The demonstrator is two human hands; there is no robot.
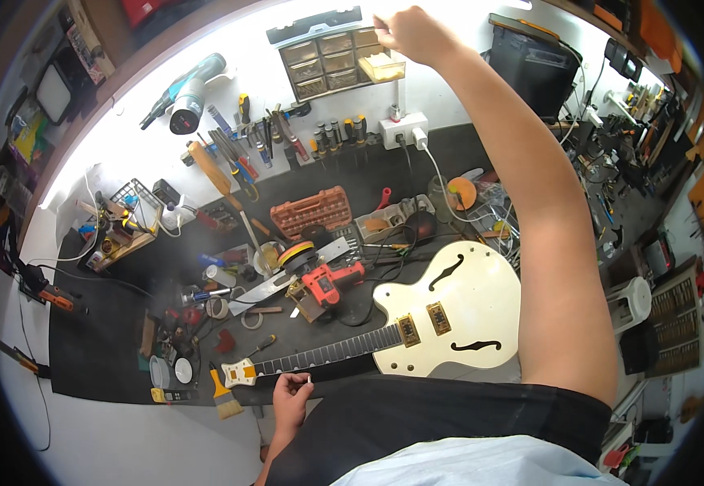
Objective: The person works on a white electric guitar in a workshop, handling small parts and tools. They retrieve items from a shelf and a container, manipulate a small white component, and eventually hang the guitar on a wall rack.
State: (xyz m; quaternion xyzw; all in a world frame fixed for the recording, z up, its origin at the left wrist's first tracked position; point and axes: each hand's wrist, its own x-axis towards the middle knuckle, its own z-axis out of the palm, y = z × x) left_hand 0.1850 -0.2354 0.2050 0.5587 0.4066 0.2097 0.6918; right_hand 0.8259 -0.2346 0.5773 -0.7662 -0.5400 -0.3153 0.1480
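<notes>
Semi-hollow guitar (482,312) lies unstrung — pickups (439,318) fitted. Left hand (291,398) pinches a small white piece (309,379); right hand (418,35) curls by the drawer cabinet (336,61) — any hold unclear.

White light glares across the upper frame, bleaching the plain white wall (251,53); the flat black workbench top (101,348) at left looks dim and hazy. Fisheye distortion bows the long brown wooden shelf edge (145,61) at upper left, and the corners darken.
</notes>
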